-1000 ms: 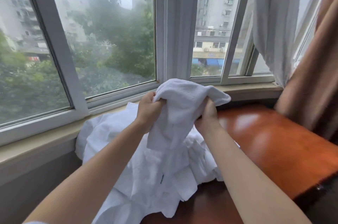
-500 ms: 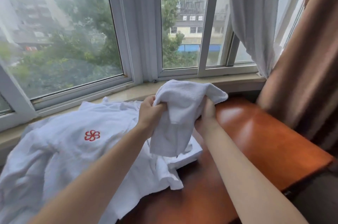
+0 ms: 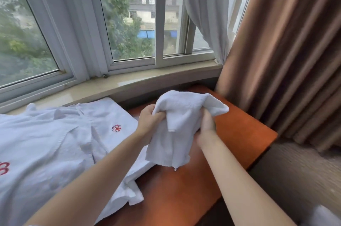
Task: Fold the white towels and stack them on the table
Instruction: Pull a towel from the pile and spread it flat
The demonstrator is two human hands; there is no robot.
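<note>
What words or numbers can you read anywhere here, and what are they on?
No words or numbers can be read.
Red flower-shaped emblem: a sign only, no letters, stitched on the white cloth spread on the table.
Second red emblem: cut off at the picture's left edge on the same cloth, unreadable.
Small towel held in the left hand and right hand: no mark shows.
Buildings outside the window: too blurred.

Both hands, the left hand point(image 3: 150, 124) and right hand point(image 3: 207, 127), now hold the small white terry towel point(image 3: 180, 126) farther right of the crumpled white linen pile point(image 3: 55, 148), over bare reddish-brown wooden surface point(image 3: 239, 133); a second red emblem point(image 3: 4, 168) shows.
</note>
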